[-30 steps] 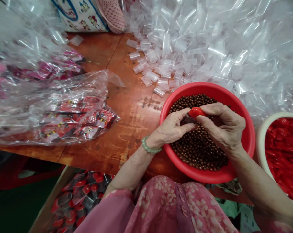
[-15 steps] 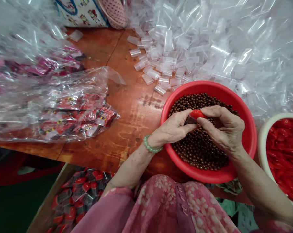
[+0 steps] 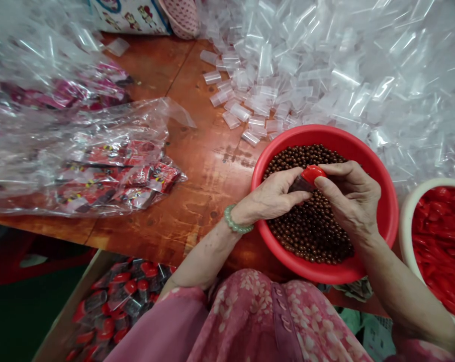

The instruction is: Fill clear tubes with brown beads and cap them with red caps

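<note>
Your left hand (image 3: 274, 197) grips the tube (image 3: 298, 185), your right hand (image 3: 351, 199) pinches its red cap (image 3: 312, 174) — apparently a fitting step — and further pressing calls for steady alignment.

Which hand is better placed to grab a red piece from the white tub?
Probably the right hand: it sits nearer the white tub and only pinches the red cap. The left hand, farther away, grips the small container.

Basin (image 3: 390, 216) round fingers: red; balls (image 3: 306, 241) below fingers: dk brown. Cap (image 3: 313, 174) btwn fingertips: red. Tub (image 3: 405, 226) R of fingers: off-wht, pcs (image 3: 440, 241) in it red. Apron (image 3: 246, 311) below: pink w/ pale flowers.
</note>
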`<action>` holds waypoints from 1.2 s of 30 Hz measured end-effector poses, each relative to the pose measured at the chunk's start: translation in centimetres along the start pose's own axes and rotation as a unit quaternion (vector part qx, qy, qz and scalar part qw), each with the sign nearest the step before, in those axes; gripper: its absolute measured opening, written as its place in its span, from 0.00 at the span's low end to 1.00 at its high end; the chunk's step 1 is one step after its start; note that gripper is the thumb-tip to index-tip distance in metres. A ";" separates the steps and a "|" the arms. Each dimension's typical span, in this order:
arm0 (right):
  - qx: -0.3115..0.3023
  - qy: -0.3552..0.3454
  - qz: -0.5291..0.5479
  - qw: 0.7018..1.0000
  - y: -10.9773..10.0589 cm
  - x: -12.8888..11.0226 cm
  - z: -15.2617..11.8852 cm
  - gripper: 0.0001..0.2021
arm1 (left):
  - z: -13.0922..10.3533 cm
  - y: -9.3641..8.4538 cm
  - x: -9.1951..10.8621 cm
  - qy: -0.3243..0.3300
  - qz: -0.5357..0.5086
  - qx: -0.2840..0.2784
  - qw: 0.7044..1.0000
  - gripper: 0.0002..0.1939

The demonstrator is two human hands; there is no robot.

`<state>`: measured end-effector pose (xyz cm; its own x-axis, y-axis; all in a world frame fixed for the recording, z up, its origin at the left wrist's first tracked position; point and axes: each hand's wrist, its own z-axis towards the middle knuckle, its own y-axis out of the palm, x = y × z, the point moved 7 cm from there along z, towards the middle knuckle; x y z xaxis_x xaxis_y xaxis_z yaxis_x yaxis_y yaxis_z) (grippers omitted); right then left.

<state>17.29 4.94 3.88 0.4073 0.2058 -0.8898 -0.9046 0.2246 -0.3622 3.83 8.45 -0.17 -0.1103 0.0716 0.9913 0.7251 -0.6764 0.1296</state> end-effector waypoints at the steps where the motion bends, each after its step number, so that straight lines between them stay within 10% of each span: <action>1: 0.004 -0.010 -0.006 1.000 0.0 -0.1 0.0 0.07 | 0.0 0.0 0.0 0.000 0.001 0.004 1.000 0.08; 12: -0.080 -0.157 -0.130 0.976 0.1 -1.2 0.1 0.08 | 0.1 0.0 -0.3 0.002 -0.010 -0.001 1.000 0.07; 21: -0.120 -0.299 -0.311 0.894 2.3 -2.7 -0.8 0.40 | 0.1 0.2 -0.4 -0.067 -0.164 -0.016 0.984 0.21; 36: -0.034 -0.376 -0.392 0.839 2.2 -4.0 -1.4 0.30 | -0.2 2.2 0.3 -0.066 -0.309 -0.002 0.949 0.24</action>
<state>13.51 3.23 6.26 0.8215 0.5682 0.0470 -0.3159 0.5222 -0.7921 5.31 6.84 0.40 -0.4273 0.5458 0.7208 0.5477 -0.4781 0.6867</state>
